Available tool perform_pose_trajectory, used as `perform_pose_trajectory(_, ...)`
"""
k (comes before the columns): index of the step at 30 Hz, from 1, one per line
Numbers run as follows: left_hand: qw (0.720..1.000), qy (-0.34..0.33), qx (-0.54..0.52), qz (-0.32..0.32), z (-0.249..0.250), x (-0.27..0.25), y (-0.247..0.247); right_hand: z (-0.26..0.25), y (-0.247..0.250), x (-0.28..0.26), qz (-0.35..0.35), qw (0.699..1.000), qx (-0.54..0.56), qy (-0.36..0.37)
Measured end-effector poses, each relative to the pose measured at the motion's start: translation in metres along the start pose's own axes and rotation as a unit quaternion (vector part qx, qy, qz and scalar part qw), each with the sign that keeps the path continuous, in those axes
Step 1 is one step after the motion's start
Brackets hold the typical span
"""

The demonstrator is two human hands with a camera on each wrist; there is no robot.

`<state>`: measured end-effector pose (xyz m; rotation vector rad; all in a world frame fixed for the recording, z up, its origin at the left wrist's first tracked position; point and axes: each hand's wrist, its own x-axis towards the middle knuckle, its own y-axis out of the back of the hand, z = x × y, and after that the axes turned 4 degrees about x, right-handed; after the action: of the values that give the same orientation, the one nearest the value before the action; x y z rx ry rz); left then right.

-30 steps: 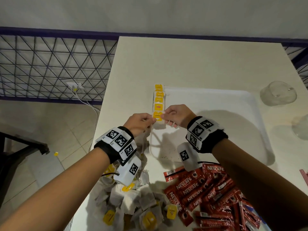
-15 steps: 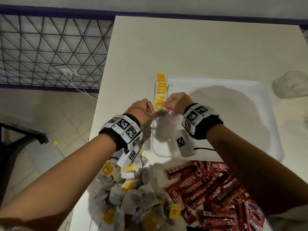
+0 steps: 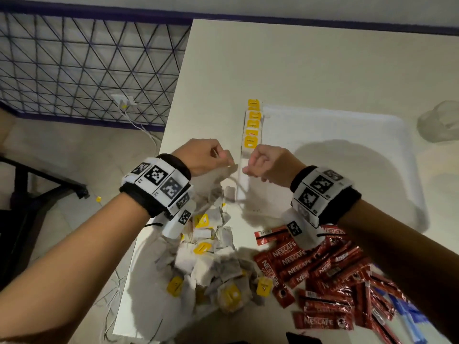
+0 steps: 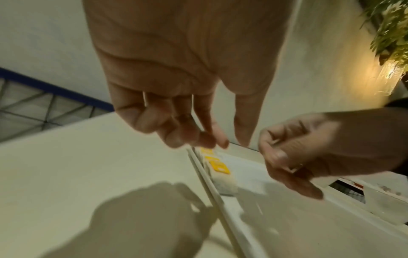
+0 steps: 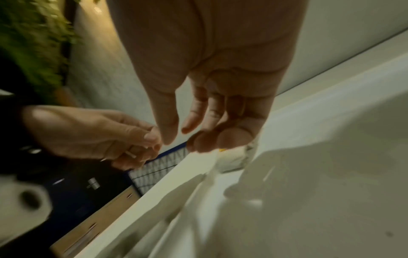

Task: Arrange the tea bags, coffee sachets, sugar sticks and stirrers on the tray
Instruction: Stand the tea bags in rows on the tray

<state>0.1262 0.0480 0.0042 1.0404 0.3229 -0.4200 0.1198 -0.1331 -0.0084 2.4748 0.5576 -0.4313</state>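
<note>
A row of tea bags (image 3: pixel 252 127) with yellow tags lies along the left edge of the white tray (image 3: pixel 347 125). My left hand (image 3: pixel 224 158) and right hand (image 3: pixel 249 166) hover just short of the row's near end, on either side of the tray's left rim. Both have loosely curled fingers and hold nothing. The left wrist view shows my left hand (image 4: pixel 232 144) above the tea bags (image 4: pixel 218 167), thumb and forefinger apart. In the right wrist view my right hand (image 5: pixel 176 136) hangs relaxed over the nearest tea bag (image 5: pixel 232 160).
A heap of loose tea bags (image 3: pixel 211 264) lies on the table below my left wrist. Red coffee sachets (image 3: pixel 323 264) are piled below my right wrist, with blue-and-white packets (image 3: pixel 407 316) at the bottom right. A clear container (image 3: pixel 439 122) stands right of the tray. The table edge runs on the left.
A second ago both hands pinched the nearest tea bag of the row. They have let go and drawn back toward me, and that bag lies in the row.
</note>
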Motion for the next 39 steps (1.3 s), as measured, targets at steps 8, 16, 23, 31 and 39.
perform_pose_trajectory(8,0.976,0.135,0.126,-0.115,-0.058,-0.063,-0.005,-0.016,-0.062,-0.028,-0.188,0.962,-0.184,0.075)
perform_pose_trajectory(16,0.965,0.205,0.034,-0.158,-0.069,-0.091,-0.032,-0.025,-0.096,-0.024,-0.165,0.936,-0.306,0.059)
perform_pose_trajectory(23,0.972,0.182,0.059,-0.134,-0.068,-0.091,-0.05,-0.022,-0.091,-0.022,-0.231,0.896,-0.374,0.056)
perform_pose_trajectory(31,0.995,0.055,-0.041,-0.072,-0.084,-0.097,-0.057,-0.012,-0.076,-0.026,-0.212,0.952,-0.217,0.043)
perform_pose_trajectory(39,0.993,0.039,0.016,-0.107,-0.082,-0.101,-0.04,-0.01,-0.053,-0.03,-0.208,0.975,-0.071,-0.025)
